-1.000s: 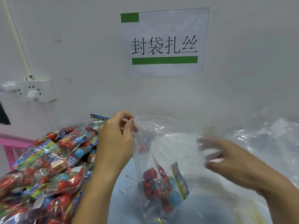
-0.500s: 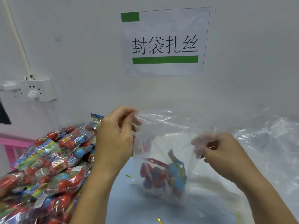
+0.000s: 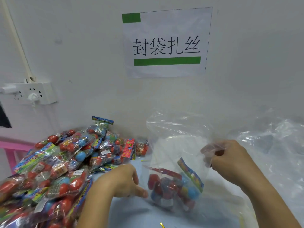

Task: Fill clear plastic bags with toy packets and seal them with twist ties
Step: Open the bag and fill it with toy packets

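Risk: the clear plastic bag [image 3: 177, 139] is held up on one side only, so its open mouth could sag or fold shut and the next packet could snag on the rim or slide out. The thin film may also slip from the pinch. The bag stands on the pale blue table [image 3: 131, 213], with a few toy packets of red and blue balls [image 3: 172, 183] at its bottom.

Right hand [image 3: 228, 162]: fingers curled, pinching the bag's right upper edge, wrist raised, forearm coming in from lower right. Left hand [image 3: 125, 181]: low over the table just left of the bag, fingers loosely spread, holding nothing, thumb near the bag's lower wall; contact unclear. It sits beside the heap of colourful toy packets [image 3: 57, 170], probably about to fetch one. A gold twist tie [image 3: 162, 225] lies at the front edge, untouched. Bag far from full, sealing not yet due.
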